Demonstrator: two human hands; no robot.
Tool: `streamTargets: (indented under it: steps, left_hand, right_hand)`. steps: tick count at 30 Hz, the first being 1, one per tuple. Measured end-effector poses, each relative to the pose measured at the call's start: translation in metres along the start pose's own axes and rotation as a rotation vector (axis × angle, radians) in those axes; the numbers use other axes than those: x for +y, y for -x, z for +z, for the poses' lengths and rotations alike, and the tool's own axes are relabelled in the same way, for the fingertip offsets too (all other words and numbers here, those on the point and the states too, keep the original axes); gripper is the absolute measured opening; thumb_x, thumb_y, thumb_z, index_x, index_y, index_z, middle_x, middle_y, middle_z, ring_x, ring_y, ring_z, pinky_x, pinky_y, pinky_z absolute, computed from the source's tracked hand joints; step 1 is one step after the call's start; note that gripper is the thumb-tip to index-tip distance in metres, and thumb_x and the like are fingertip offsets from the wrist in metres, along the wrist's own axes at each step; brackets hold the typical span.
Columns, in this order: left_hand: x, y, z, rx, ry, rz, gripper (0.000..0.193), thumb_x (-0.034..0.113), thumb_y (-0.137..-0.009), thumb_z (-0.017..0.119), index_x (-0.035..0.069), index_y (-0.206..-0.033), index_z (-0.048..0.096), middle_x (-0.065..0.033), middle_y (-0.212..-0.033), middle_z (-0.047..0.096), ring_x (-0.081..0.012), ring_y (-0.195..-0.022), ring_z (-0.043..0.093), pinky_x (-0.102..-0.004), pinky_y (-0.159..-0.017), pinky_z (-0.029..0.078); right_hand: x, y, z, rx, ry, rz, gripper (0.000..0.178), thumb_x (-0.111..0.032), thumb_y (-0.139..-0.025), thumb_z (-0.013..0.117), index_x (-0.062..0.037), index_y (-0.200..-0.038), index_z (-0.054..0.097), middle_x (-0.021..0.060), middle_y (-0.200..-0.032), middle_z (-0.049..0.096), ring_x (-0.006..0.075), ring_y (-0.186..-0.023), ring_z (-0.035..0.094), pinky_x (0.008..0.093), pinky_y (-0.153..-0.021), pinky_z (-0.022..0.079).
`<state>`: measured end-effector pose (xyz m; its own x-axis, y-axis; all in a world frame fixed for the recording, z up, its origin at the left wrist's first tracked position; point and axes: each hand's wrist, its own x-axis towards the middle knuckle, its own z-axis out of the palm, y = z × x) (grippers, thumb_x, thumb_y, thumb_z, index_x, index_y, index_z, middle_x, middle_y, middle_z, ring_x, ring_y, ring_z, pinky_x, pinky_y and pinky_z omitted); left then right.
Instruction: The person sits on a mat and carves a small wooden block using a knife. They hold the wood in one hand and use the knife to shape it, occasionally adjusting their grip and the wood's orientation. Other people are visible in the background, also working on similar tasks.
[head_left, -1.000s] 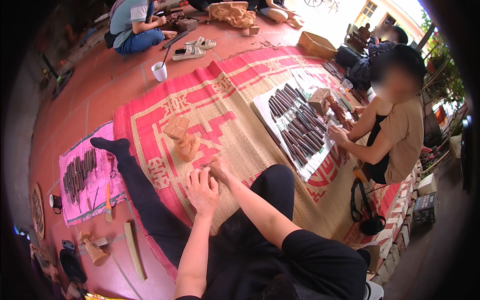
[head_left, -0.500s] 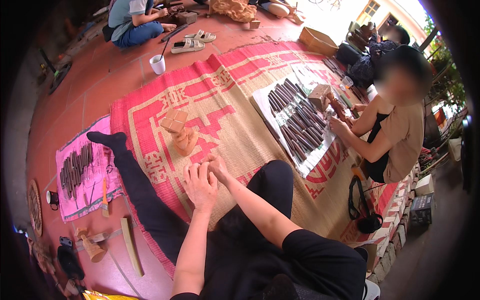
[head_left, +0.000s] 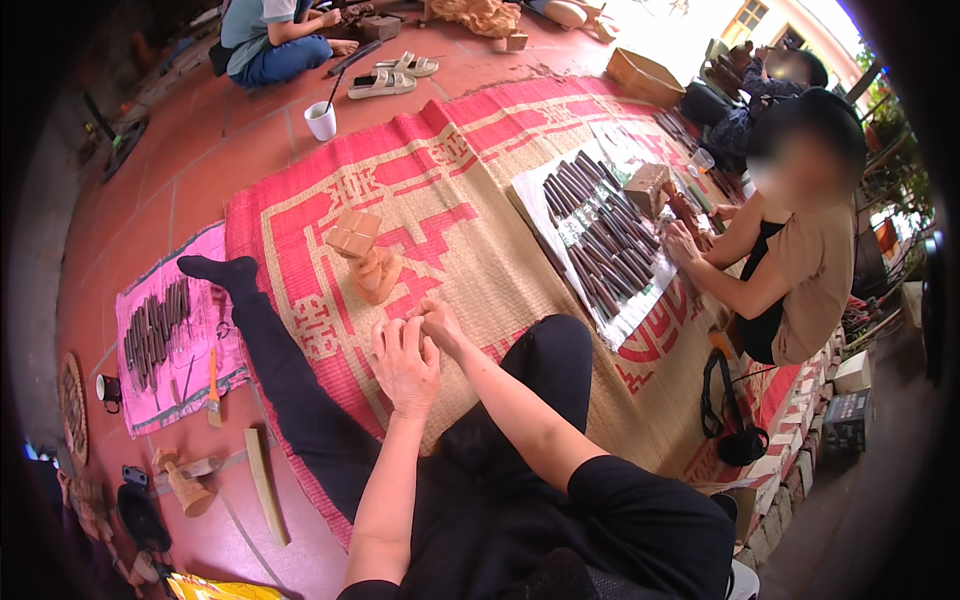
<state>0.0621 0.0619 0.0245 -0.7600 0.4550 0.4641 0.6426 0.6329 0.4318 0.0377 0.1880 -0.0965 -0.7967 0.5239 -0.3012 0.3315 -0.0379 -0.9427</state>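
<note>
My left hand (head_left: 407,365) is raised above my lap with its fingers bent and slightly apart, and it shows nothing in its grasp. Against its fingertips, my right hand (head_left: 438,325) is closed with curled fingers. Whether anything small lies between them is hidden. Just beyond the hands, a carved wooden figure (head_left: 375,275) with a squared block top (head_left: 352,234) stands on the woven red and tan mat (head_left: 480,230). Neither hand touches it.
Left of my outstretched leg, chisels (head_left: 155,335) and a brush (head_left: 213,390) lie on a pink cloth (head_left: 205,290). More chisels (head_left: 600,235) cover a white cloth at right, beside a person working on wood (head_left: 650,190). A white cup (head_left: 320,121) and sandals (head_left: 385,84) stand beyond.
The whole view has shifted slightly. My hands stay together in front of the carving, with only a small change in finger position.
</note>
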Motion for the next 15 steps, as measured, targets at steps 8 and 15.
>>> streamTargets:
  steps: [8,15]
  left_hand:
    - [0.003,-0.002,0.003,0.006,0.004,0.022,0.033,0.014,-0.076,0.067,0.013,-0.109,0.062,-0.0077,-0.108,0.055,-0.0319,-0.117,0.049,-0.0465,-0.093,0.044]
    - [-0.002,-0.003,0.006,-0.018,0.01,-0.009,0.033,0.016,-0.077,0.066,0.015,-0.11,0.063,-0.0062,-0.108,0.056,-0.0314,-0.118,0.049,-0.0462,-0.089,0.047]
  right_hand:
    - [0.025,-0.026,-0.009,0.175,-0.018,0.051,0.009,-0.009,-0.07,0.068,-0.0035,-0.075,0.062,0.0113,-0.072,0.066,0.0215,-0.068,0.063,0.0352,-0.062,0.049]
    - [0.008,0.006,0.001,0.117,-0.054,-0.008,0.017,-0.015,-0.069,0.073,-0.003,-0.076,0.063,0.0114,-0.073,0.066,0.0227,-0.071,0.063,0.0363,-0.067,0.05]
